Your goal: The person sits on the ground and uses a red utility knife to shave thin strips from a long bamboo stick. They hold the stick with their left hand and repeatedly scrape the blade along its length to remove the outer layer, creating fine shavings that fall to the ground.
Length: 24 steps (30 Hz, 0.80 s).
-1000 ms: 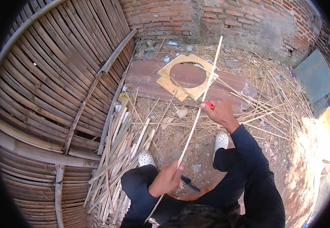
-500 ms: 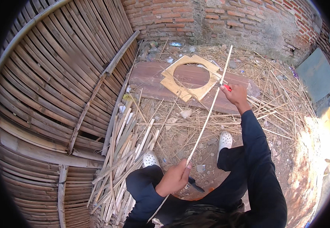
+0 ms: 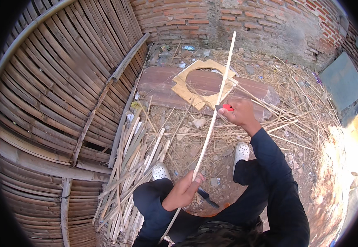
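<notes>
A long, thin bamboo strip (image 3: pixel 208 138) slants from my lap up toward the brick wall. Its lower part is gripped in my left hand (image 3: pixel 183 192), fingers closed round it. My right hand (image 3: pixel 242 113) is closed on a small red-handled knife (image 3: pixel 227 107), whose dark blade meets the strip above its middle. Behind the strip, a yellowish board with a round hole (image 3: pixel 182 91) lies on a brown wooden plank (image 3: pixel 154 85). Beside my left hand is a dark tool (image 3: pixel 208 199), partly hidden by the hand; its kind is unclear.
A heap of split bamboo strips (image 3: pixel 123 185) lies by my left shoe (image 3: pixel 161 171). Shavings and thin strips (image 3: pixel 288 119) litter the ground at right. A bamboo slat wall (image 3: pixel 63 78) stands left, a brick wall (image 3: pixel 179 20) at the back, a grey panel (image 3: pixel 343 80) at far right.
My right hand with the knife has come nearer and to the left along the strip. The strip's far end has shifted up and left. My left hand has moved slightly left.
</notes>
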Each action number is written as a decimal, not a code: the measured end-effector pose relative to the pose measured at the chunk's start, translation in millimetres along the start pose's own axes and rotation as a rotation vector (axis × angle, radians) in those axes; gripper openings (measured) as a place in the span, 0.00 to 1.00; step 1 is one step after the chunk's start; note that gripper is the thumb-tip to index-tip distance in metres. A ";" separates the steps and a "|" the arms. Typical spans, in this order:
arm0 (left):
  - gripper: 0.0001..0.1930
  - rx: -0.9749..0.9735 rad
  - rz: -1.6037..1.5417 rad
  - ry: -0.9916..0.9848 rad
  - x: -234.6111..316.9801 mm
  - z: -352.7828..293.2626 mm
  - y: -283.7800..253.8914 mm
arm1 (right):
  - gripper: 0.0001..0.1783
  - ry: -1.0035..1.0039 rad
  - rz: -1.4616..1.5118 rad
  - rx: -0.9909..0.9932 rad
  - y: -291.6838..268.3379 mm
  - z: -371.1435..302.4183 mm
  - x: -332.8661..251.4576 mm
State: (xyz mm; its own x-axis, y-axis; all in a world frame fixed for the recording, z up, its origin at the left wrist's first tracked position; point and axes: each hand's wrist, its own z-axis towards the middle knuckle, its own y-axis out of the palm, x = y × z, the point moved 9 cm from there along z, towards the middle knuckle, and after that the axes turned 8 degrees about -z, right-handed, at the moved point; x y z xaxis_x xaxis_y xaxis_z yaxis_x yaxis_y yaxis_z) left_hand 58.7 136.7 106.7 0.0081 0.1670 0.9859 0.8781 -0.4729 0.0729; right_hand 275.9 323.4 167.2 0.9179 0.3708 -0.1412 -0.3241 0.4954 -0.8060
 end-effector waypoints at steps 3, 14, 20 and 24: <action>0.10 -0.012 0.078 0.056 -4.7 -5.3 4.7 | 0.34 0.194 -0.038 -0.055 8.4 5.2 57.0; 0.09 -0.052 0.168 0.059 -8.9 -9.0 6.4 | 0.35 0.123 -0.099 -0.099 17.0 5.2 51.5; 0.09 -0.064 0.243 -0.016 -1.6 -4.2 7.0 | 0.34 0.105 -0.108 0.010 21.1 8.5 64.1; 0.09 -0.203 0.159 -0.053 -31.6 -8.1 24.6 | 0.43 0.643 -0.136 -0.042 31.4 -9.9 192.2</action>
State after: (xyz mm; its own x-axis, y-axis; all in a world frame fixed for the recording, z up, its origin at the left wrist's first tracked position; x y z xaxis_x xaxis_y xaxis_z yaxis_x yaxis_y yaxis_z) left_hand 76.2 112.8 78.6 0.1680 0.1190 0.9786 0.7500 -0.6596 -0.0485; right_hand 444.4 402.5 109.0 0.9080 -0.2424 -0.3416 -0.1987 0.4686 -0.8608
